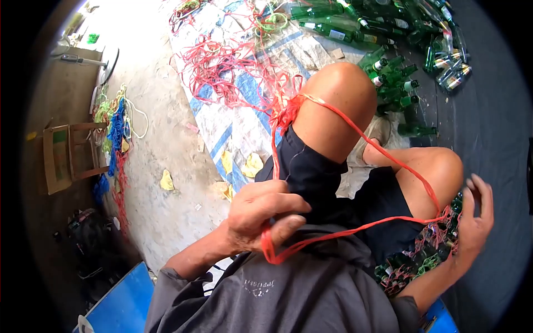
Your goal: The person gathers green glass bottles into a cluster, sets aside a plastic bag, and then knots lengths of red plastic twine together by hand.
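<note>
My left hand (266, 213) is closed round a red plastic string (355, 226), which loops below the thumb and runs right. Another stretch rises from this hand to a red knotted bunch (286, 111) beside my raised knee. From there the string crosses over the knee and slants down to my other knee, where the strands meet above a net of strings (438, 236) with green bottles under it. My right hand (476, 216) is beside that meeting point, its fingers stretched out and somewhat apart. I see nothing held in it.
Tangled red string (222, 69) lies on a white and blue sheet (236, 133) ahead. Many green glass bottles (388, 83) lie at the upper right. A wooden stool (89, 150) with blue string beside it stands at the left, near a dark bag (91, 236).
</note>
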The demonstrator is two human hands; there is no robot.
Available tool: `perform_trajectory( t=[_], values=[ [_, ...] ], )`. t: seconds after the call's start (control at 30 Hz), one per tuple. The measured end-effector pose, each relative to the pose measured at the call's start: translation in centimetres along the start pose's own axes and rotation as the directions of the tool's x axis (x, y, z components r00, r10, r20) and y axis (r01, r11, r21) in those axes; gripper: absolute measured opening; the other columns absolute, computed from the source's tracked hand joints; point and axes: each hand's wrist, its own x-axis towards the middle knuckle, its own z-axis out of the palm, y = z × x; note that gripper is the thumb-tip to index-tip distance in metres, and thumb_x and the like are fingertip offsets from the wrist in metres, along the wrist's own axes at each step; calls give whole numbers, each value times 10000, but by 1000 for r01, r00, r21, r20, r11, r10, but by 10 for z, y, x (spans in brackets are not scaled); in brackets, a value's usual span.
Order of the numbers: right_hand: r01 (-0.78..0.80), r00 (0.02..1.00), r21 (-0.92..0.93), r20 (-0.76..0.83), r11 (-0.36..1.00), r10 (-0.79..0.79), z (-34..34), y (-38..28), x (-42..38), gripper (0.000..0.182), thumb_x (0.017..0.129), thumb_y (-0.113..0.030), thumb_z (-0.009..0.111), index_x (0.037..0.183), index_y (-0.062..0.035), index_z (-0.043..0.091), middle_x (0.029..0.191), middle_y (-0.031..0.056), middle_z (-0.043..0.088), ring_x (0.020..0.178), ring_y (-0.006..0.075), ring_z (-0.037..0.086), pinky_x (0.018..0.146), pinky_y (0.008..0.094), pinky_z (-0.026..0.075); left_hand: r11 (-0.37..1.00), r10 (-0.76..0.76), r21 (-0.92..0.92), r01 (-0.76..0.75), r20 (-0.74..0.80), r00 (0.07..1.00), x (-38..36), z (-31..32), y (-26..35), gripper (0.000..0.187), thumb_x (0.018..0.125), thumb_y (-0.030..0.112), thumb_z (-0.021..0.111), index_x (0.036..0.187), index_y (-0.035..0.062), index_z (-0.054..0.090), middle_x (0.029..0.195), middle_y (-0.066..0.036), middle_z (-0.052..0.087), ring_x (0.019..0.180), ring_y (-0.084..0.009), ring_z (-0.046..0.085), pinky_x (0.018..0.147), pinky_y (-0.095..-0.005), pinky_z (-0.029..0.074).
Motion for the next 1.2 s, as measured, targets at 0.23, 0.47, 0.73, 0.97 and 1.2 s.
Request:
perform_trajectory(
  t=[0.23, 0.47, 0.73, 0.97, 1.2],
  values=[
    [563, 811, 180, 66, 807, -581, 140, -141, 44, 430, 791, -22, 829, 1185, -31, 659, 1046, 141, 581, 978, 328, 630, 831, 447, 519, 999, 36, -38, -35, 30, 999, 0, 32, -7, 234, 814, -56, 780, 1041, -14, 739, 755, -78, 603, 607, -217, 583, 526, -352, 448],
    [546, 837, 130, -31, 828, -546, 178, -138, 48, 213, 887, -1, 785, 1079, -24, 695, 951, 122, 588, 789, 303, 645, 679, 411, 531, 984, -98, 165, 65, 197, 975, -12, 16, -10, 384, 799, -30, 812, 1170, 37, 741, 952, -98, 651, 836, -255, 648, 723, -374, 519],
    [549, 835, 218, -102, 807, -540, 188, -126, 49, 153, 907, -17, 764, 1036, -46, 685, 916, 103, 552, 762, 313, 637, 667, 435, 522, 814, -459, 540, 216, 370, 808, -1, -46, 15, 470, 854, -57, 675, 1298, 93, 684, 1340, -117, 649, 1234, -338, 638, 1042, -444, 544],
    [562, 826, 249, -128, 788, -549, 188, -121, 52, 149, 905, -24, 781, 1025, -44, 694, 902, 100, 564, 751, 299, 636, 657, 418, 525, 713, -512, 670, 208, 295, 807, 21, -85, 15, 563, 767, 1, 810, 1307, 112, 698, 1220, -111, 729, 1140, -342, 683, 963, -451, 570],
    [562, 827, 259, -153, 785, -541, 191, -116, 51, 150, 900, -27, 789, 1021, -45, 703, 903, 99, 573, 750, 293, 639, 654, 411, 526, 907, -413, 266, 325, 422, 807, 39, -135, 2, 691, 635, 43, 945, 1289, 4, 726, 1254, -147, 741, 1190, -299, 705, 1038, -446, 535]
  ],
)
